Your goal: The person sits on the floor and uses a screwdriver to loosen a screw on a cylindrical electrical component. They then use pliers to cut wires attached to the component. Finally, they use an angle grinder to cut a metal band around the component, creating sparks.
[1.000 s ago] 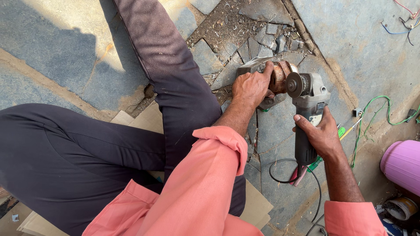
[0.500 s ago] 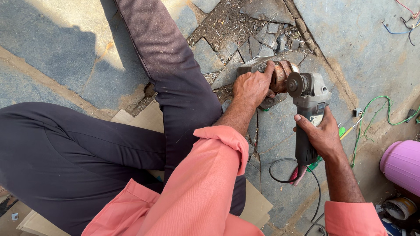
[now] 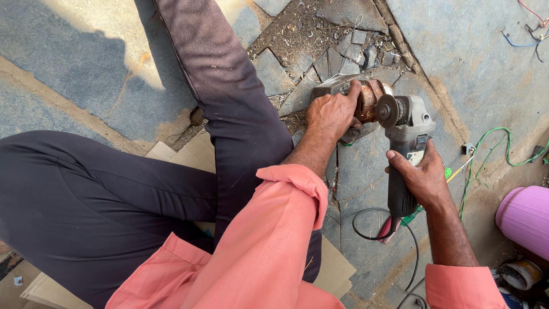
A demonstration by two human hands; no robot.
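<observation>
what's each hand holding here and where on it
The right hand grips the grey angle grinder around its handle. The left hand clasps a rusty round metal part from the side, against the grinder's disc.

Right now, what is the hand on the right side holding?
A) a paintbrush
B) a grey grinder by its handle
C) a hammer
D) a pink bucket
B: the right hand is wrapped around the dark handle of the grey angle grinder, while the left hand presses on a rusty metal part next to the grinder's disc; the pink container stands untouched off to the side.
</observation>
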